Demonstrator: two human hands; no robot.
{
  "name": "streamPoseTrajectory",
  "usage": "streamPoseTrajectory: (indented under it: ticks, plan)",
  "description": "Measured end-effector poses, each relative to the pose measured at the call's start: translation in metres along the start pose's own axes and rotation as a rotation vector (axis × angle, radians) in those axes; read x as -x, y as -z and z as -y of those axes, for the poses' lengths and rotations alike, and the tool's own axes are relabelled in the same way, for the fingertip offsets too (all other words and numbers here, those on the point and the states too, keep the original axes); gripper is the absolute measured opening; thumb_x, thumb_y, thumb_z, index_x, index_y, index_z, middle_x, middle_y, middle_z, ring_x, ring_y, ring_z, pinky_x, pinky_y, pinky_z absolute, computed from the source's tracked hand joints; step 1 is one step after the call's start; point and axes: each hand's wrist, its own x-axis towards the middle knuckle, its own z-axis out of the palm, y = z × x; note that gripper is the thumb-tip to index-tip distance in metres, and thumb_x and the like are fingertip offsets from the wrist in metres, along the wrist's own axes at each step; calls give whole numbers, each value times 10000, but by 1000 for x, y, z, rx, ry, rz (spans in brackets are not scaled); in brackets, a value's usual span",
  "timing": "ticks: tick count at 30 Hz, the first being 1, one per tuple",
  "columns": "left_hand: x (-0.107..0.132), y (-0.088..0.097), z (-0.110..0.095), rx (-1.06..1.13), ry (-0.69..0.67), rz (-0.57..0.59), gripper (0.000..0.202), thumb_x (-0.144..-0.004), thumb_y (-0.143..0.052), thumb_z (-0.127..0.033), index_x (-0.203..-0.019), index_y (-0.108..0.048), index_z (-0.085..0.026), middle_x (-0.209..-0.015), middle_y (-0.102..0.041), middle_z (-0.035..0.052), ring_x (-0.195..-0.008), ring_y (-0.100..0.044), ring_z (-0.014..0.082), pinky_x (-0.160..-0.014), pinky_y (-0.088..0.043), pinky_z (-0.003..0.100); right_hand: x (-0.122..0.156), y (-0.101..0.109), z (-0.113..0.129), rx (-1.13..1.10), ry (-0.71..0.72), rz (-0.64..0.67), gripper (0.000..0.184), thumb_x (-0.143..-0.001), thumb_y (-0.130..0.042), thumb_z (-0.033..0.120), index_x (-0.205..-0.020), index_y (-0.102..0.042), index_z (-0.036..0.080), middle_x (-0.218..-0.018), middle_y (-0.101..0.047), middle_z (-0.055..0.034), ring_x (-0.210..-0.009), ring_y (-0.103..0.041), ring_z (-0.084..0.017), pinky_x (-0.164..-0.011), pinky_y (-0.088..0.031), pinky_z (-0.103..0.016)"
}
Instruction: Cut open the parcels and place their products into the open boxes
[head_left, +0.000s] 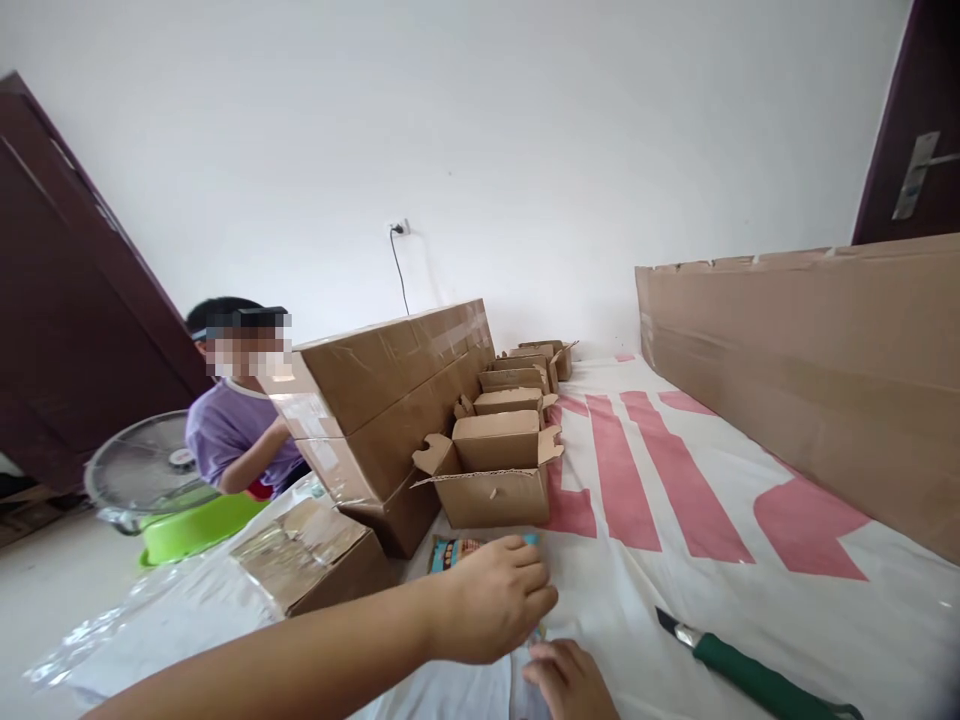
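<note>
By a flat blue plastic packet (453, 553), left hand (501, 600) and right hand (568, 678) curl (grip hidden, cannot tell), apparently mid-handling; next calls for steadiness.

Over on the left, a co-worker in a purple shirt (232, 430) is bending an arm behind the taped carton stack (397, 385), with a bright green basin (199, 530) sitting low alongside and a round caged fan (135, 465) standing just beside it. A dark brown door (75, 270) is filling the far left! On the white wall (562, 130), a black cord (399, 270) is dangling from a socket (403, 228). Across on the right, a long cardboard box (795, 360) is stretching below another dark door (926, 100), its metal handle (915, 175) gleaming.
</note>
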Motion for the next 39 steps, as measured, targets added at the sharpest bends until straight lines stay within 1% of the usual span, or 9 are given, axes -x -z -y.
streamPoseTrajectory:
  ticks: [5,9,13,16,21,26,33,37,39]
  plan:
    - [26,-50,36,162,477,205,734,-713,-750,-353,-1382,-485,-204,-1464,-498,165,-1312,-499,349,-1078,-398,471,0,2,-1,-100,-28,55,327,-782,-700,468,-983,-598,231,-991,-711,-17,-908,-645,-204,-784,-502,-286]
    - [38,-60,69,178,590,203,539,-861,-585,-345,-1364,-503,-171,-1365,-600,163,-1235,-588,298,-1010,-471,412,1,3,-1,-215,-70,83,315,-783,-694,445,-992,-604,227,-998,-702,-31,-933,-633,-225,-812,-489,-312]
    - [41,-57,71,136,627,148,278,-813,-585,-180,-1072,-682,-213,-1041,-755,66,-980,-708,244,-846,-535,317,-1,5,1,-263,-136,132,289,-751,-701,347,-1000,-623,223,-1011,-702,-39,-963,-625,-237,-849,-479,-331]
    - [41,-48,68,72,631,62,144,-782,-615,-157,-881,-700,-219,-897,-750,47,-896,-706,253,-817,-526,339,-3,9,5,-270,-147,142,276,-741,-689,303,-999,-633,222,-1008,-704,-42,-966,-622,-241,-857,-477,-334]
    - [48,-24,80,-81,692,-204,235,-856,-542,-167,-1068,-642,-187,-1094,-689,128,-1081,-620,306,-931,-473,449,-5,14,11,-284,-210,147,282,-705,-676,208,-983,-631,216,-985,-695,-40,-972,-607,-244,-868,-462,-341]
    - [80,1,97,-145,728,-350,234,-894,-481,-252,-1047,-655,-220,-1061,-703,75,-1011,-643,237,-924,-482,373,0,7,5,-326,-172,153,315,-693,-710,227,-995,-621,212,-990,-688,-34,-956,-603,-235,-852,-453,-332]
    - [169,31,127,-266,1394,-520,378,-904,-374,-346,-1080,-612,-110,-1145,-624,177,-1134,-558,361,-962,-430,506,-4,12,9,-295,-214,205,299,-704,-728,236,-987,-634,222,-1005,-696,-19,-977,-603,-231,-872,-451,-322]
    - [219,25,133,-169,1774,-499,458,-881,-428,-414,-1119,-598,-62,-1108,-638,186,-1107,-585,403,-859,-495,513,-6,14,11,-252,-233,242,314,-679,-766,218,-969,-644,226,-1004,-706,-2,-986,-612,-219,-879,-452,-302]
    - [235,12,132,-94,1853,-487,522,-833,-514,-457,-1145,-580,-43,-1065,-667,183,-1088,-606,393,-820,-523,468,-6,13,11,-229,-223,238,322,-670,-782,210,-959,-642,232,-989,-710,12,-971,-620,-211,-865,-457,-290]
